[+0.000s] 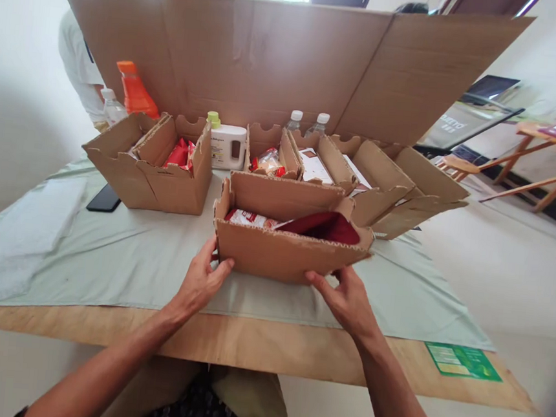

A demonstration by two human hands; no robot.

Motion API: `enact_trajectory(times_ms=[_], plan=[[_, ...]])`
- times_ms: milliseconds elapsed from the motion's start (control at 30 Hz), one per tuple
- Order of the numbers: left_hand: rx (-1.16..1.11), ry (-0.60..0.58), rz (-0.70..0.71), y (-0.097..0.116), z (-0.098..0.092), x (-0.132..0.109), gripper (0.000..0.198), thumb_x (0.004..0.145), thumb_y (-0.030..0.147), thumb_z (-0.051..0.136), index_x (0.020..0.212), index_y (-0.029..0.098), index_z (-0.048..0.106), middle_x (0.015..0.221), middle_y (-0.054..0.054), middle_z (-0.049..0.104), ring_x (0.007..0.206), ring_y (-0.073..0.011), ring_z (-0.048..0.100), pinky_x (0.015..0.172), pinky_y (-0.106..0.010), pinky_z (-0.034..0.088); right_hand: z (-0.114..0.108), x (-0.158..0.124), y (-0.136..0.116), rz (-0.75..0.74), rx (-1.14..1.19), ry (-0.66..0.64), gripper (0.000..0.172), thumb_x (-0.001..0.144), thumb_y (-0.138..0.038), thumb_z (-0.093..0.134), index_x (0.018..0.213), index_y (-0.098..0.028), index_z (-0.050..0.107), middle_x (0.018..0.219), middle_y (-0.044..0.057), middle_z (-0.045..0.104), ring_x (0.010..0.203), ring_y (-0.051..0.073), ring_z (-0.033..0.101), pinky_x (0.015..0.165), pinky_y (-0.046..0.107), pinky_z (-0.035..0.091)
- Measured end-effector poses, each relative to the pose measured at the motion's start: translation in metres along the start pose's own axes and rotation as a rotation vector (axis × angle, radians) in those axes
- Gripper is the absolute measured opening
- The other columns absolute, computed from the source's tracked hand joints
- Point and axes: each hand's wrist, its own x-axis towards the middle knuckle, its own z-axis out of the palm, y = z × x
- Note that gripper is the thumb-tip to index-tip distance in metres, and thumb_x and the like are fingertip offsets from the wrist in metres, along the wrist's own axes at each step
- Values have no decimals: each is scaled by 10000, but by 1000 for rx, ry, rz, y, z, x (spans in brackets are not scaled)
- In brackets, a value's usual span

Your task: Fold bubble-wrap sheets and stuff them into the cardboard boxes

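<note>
In front of me is a long open-topped cardboard box (pixel 274 253), gripped at its two ends. My left hand (pixel 203 273) holds the lower left corner, thumb on the front face and fingers round the end. The lower right corner is held by my right hand (pixel 343 295) in the same way. Inside the box lie a red-and-white packet (pixel 252 218) and a dark red item (pixel 328 226) whose kind I cannot make out. Whether the box rests on the cloth or is slightly raised, I cannot tell.
Behind it stand several cardboard boxes (pixel 179 190), a white jug (pixel 227 147), an orange bottle (pixel 135 91) and clear bottles before a tall cardboard panel (pixel 271 59). A dark phone (pixel 104 198) and white sheets (pixel 43 217) lie left. A green card (pixel 462 361) lies front right. A person (pixel 80 55) stands behind.
</note>
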Motion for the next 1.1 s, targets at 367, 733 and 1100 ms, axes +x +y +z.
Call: enact_trajectory(times_ms=[367, 733, 1100], plan=[[86, 65, -24, -34, 6, 16, 443, 891, 311, 607, 1317, 189, 602, 1231, -112, 702, 1123, -245, 656, 996, -412, 529, 45, 11, 48, 63, -14, 37, 305, 825, -483, 623, 971, -218, 586, 828, 53, 697, 741, 229, 604, 704, 371, 517], [196, 30, -52, -28, 2, 26, 735, 795, 257, 608, 1514, 167, 485, 1356, -144, 645, 1073, -289, 653, 925, -439, 583, 43, 18, 41, 199, -124, 57, 361, 702, -688, 688, 761, -361, 547, 584, 56, 609, 412, 227, 460, 444, 420, 333], [958, 469, -121, -26, -202, -18, 404, 857, 249, 609, 1246, 185, 694, 1416, -132, 652, 1350, -297, 571, 1193, -467, 420, 46, 20, 26, 398, -379, -41, 456, 697, -705, 583, 879, -295, 500, 548, 23, 549, 618, 349, 615, 640, 472, 481]])
